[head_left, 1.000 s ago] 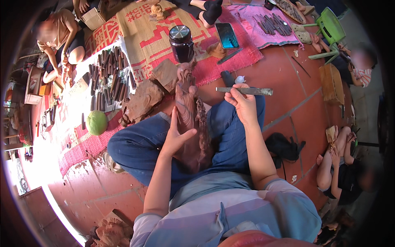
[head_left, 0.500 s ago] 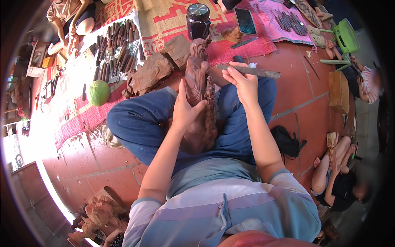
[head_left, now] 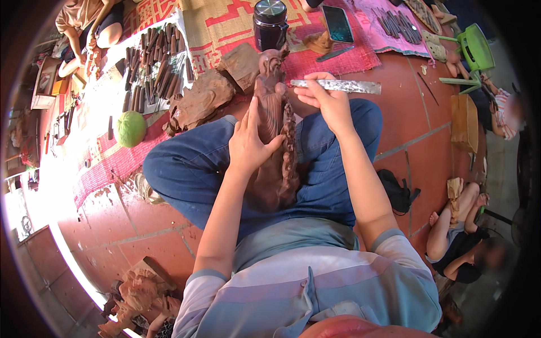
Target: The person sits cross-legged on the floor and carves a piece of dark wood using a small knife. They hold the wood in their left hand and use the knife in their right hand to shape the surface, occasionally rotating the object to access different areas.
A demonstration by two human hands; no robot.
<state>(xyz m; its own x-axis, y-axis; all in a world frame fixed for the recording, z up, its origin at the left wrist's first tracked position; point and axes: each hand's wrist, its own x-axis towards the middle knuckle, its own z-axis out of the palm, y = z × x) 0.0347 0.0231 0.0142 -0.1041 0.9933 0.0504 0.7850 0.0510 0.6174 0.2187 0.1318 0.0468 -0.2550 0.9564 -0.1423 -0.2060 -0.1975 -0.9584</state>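
A carved reddish-brown wooden figure of a bearded person in robes [head_left: 269, 121] stands between my crossed legs, leaning slightly away from me. My left hand [head_left: 248, 143] holds its left side, fingers along the robe and thumb across the front. A rough, knobbly carved strip runs down the figure's right edge. Pinched in my right hand [head_left: 329, 104] is a flat, shiny metal strip [head_left: 352, 86], held level to the right of the figure's upper body. Its left end comes close to the figure; whether they touch, I cannot tell.
Wood blocks [head_left: 203, 98] lie beyond my left knee, near a round green fruit [head_left: 131, 128]. Many chisels [head_left: 160, 59] cover a white sheet. A dark thermos [head_left: 270, 25] and a phone [head_left: 337, 24] are ahead. Other people sit left and right, near a green stool [head_left: 475, 48].
My right hand has shifted slightly left and down, and the metal strip has turned to a more level angle, its face now catching the light. My left hand has slid slightly left on the figure.
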